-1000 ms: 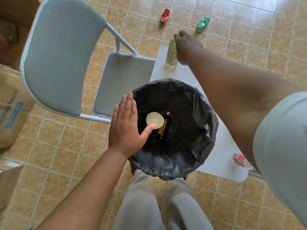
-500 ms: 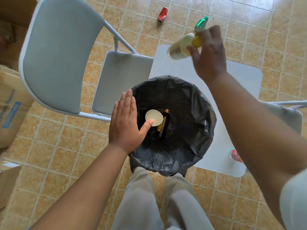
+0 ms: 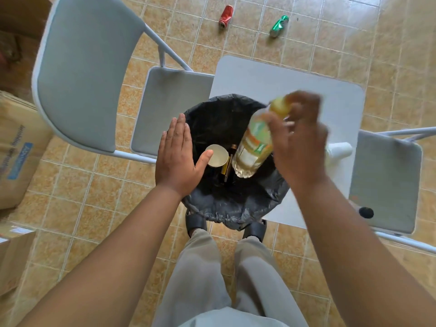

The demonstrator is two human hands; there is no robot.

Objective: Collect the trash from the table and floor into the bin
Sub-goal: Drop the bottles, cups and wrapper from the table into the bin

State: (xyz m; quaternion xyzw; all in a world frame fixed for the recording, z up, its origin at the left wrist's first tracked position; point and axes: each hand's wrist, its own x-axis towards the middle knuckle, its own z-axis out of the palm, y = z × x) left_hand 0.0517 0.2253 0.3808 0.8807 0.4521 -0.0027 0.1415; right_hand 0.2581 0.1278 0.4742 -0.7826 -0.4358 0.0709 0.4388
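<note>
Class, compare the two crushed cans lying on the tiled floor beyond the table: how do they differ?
The red can lies farther left; the green can lies farther right. The red can sits nearly upright in the picture, tipped slightly; the green can slants more diagonally. Both are crushed, lie on their sides on the floor, apart from each other.

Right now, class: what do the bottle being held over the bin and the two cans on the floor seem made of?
Bottle: probably clear glossy plastic; the yellowish liquid shows through.
Red can and green can: likely thin painted metal, crushed and shiny.
</note>
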